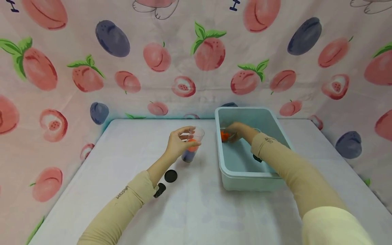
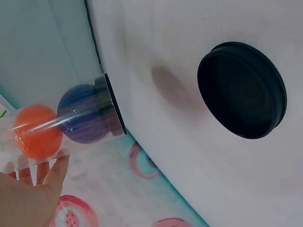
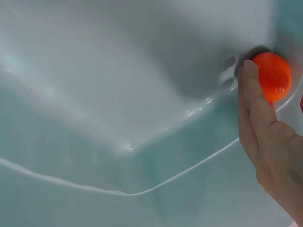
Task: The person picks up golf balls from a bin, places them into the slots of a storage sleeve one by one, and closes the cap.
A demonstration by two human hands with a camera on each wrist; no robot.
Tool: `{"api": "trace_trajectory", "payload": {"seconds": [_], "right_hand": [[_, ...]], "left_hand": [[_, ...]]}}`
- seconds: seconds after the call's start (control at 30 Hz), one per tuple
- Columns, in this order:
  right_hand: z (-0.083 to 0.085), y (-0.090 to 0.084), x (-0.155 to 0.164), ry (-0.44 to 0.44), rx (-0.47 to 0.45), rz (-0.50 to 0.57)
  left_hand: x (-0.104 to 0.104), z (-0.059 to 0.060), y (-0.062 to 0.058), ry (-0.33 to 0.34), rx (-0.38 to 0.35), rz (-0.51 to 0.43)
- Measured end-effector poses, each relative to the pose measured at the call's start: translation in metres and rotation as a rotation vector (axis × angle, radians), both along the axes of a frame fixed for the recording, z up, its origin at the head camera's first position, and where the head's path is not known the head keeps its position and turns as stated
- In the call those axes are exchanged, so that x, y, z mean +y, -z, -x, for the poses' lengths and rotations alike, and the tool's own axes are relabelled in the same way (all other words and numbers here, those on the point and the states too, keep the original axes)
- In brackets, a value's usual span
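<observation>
My left hand (image 1: 179, 142) grips a clear plastic cup (image 1: 193, 144) standing on the white table (image 1: 190, 207). Inside the cup an orange ball (image 2: 37, 131) lies above a dark purple ball (image 2: 85, 113). The left wrist view shows the fingers (image 2: 54, 172) curled on the cup wall (image 2: 71, 142). My right hand (image 1: 235, 130) reaches into a light blue tub (image 1: 245, 175) and pinches a second orange ball (image 1: 224, 136) near the tub's far left corner. In the right wrist view a finger (image 3: 253, 101) lies against that ball (image 3: 273, 75). A faint clear outline surrounds the hand; I cannot tell what it is.
A round black lid (image 1: 170, 176) lies flat on the table just beside my left forearm, also seen large as the lid (image 2: 241, 90). The tub fills the table's right middle. A fruit-print cloth (image 1: 92, 68) closes the back and both sides.
</observation>
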State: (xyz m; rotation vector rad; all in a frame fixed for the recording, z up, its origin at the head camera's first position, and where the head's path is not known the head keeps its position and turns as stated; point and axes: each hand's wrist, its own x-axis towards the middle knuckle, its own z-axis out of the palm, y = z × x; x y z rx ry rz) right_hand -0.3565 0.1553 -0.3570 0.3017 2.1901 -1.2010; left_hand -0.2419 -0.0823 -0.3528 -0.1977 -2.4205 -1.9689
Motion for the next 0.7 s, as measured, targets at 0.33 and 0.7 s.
{"api": "trace_trajectory", "payload": {"seconds": [0.33, 0.7], "right_hand": [[-0.005, 0.000, -0.001, -0.052, -0.019, -0.034], [-0.004, 0.008, 0.001, -0.146, -0.078, -0.087]], "left_hand": [[0.003, 0.001, 0.001, 0.015, 0.019, -0.017], [0.006, -0.001, 0.002, 0.029, 0.016, -0.006]]}}
